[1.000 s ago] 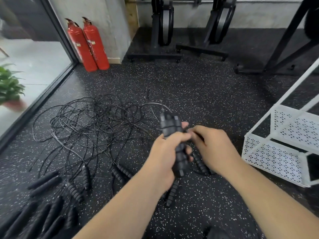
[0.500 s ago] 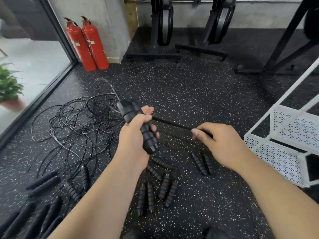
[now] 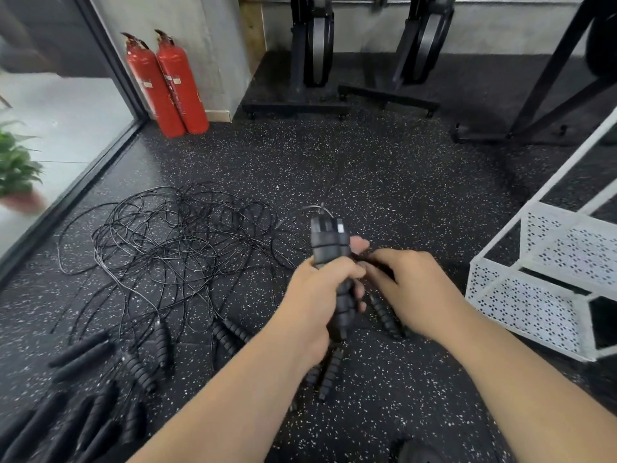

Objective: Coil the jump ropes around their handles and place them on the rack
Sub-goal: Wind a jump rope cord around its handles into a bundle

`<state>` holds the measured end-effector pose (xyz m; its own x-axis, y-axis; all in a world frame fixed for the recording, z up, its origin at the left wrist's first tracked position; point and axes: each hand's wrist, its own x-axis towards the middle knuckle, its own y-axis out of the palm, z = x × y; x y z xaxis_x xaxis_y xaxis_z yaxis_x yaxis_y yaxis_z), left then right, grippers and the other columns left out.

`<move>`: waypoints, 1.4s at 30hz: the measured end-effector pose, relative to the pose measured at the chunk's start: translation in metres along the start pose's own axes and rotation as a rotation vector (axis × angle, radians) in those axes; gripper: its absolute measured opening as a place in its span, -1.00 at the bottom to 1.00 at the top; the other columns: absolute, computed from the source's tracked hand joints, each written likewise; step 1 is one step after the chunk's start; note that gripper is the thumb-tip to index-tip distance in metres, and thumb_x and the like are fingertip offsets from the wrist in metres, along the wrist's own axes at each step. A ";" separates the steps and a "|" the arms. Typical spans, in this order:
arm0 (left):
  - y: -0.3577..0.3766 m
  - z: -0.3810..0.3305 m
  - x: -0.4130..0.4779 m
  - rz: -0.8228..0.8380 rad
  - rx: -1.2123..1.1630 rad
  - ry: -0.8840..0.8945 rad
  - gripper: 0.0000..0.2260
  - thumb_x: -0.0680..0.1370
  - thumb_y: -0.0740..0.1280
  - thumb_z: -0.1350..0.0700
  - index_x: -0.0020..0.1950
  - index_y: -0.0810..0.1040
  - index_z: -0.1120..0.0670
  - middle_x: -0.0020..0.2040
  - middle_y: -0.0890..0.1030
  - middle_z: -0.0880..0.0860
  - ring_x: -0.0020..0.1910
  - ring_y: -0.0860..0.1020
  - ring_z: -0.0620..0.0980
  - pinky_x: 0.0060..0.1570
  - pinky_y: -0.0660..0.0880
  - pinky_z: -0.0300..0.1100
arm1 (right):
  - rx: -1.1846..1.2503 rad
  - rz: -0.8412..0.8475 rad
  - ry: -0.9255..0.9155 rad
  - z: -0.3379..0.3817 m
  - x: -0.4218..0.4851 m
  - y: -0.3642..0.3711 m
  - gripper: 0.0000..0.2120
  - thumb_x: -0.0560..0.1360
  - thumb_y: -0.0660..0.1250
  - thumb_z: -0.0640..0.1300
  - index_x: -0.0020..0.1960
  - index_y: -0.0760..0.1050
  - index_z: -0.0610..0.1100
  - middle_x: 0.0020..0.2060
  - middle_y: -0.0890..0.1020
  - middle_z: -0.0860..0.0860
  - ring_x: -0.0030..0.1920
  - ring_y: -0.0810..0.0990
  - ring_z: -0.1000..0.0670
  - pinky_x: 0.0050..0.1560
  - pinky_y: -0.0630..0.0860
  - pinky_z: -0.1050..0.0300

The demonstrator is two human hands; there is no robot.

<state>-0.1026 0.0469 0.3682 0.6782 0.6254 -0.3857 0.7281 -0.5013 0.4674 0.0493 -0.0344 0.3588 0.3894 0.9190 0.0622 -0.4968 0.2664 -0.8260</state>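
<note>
Bare left hand (image 3: 314, 295) and bare right hand (image 3: 415, 289), forearms (image 3: 230, 392) bare to the frame edge.

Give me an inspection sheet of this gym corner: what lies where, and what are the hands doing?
Surface: black speckled floor, with ropes lying on it.
Job's things: two handles held together, upright; their rope leads to the right hand; tangle of ropes at left; loose handles in front of it; white rack at right, no rope on the shelves in view.
Clutter: nothing seen.
Grips: left hand grips the handles; right hand pinches the rope beside them.
Cables: nothing seen besides the ropes.
Surroundings: two red extinguishers by the wall, plant beyond the glass, gym machines at the back.
</note>
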 end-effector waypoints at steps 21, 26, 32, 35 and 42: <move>0.000 -0.006 -0.002 0.007 -0.054 -0.072 -0.65 0.55 0.36 0.31 0.32 0.67 0.15 -0.10 0.63 0.10 -0.33 0.51 -0.05 -0.31 0.53 -0.14 | 0.009 0.047 -0.008 -0.004 -0.001 0.000 -0.84 0.70 0.28 0.08 0.00 0.61 0.13 -0.39 0.60 0.11 -0.39 0.56 0.07 -0.29 0.51 -0.02; -0.035 -0.042 0.011 -0.149 -0.205 0.058 -0.70 0.58 0.32 0.32 0.27 0.65 0.16 0.18 0.69 0.09 -0.31 0.51 -0.07 -0.27 0.53 -0.14 | 0.050 0.068 0.046 -0.010 -0.001 -0.016 -0.73 0.70 0.20 0.20 -0.06 0.59 0.16 -0.44 0.59 0.20 -0.55 0.48 0.08 -0.45 0.41 0.22; -0.027 -0.029 0.008 -0.115 -0.146 0.010 -0.60 0.54 0.36 0.30 0.38 0.63 0.13 0.24 0.72 0.10 -0.29 0.53 -0.05 -0.25 0.55 -0.10 | 0.071 -0.003 0.026 -0.004 0.002 -0.009 -0.75 0.69 0.23 0.19 -0.04 0.57 0.12 -0.48 0.55 0.12 -0.53 0.42 0.11 -0.44 0.36 0.11; -0.004 -0.009 -0.002 0.018 -0.059 -0.049 -0.66 0.55 0.37 0.31 0.33 0.63 0.17 -0.08 0.68 0.13 -0.32 0.53 -0.03 -0.30 0.55 -0.11 | 0.038 -0.005 0.003 0.002 0.003 0.001 -0.86 0.70 0.29 0.08 0.05 0.61 0.11 -0.38 0.58 0.21 -0.36 0.55 0.11 -0.29 0.47 0.06; -0.009 -0.018 0.000 -0.007 -0.142 -0.056 -0.69 0.57 0.36 0.29 0.30 0.67 0.14 0.09 0.71 0.14 -0.31 0.52 -0.06 -0.28 0.54 -0.12 | 0.027 0.065 -0.009 0.000 0.000 -0.001 -0.81 0.70 0.27 0.13 0.08 0.62 0.10 -0.32 0.66 0.09 -0.33 0.62 0.04 -0.23 0.58 -0.09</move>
<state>-0.1106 0.0620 0.3779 0.6808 0.5922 -0.4310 0.7140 -0.4054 0.5708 0.0502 -0.0343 0.3597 0.3491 0.9370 0.0138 -0.5414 0.2137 -0.8132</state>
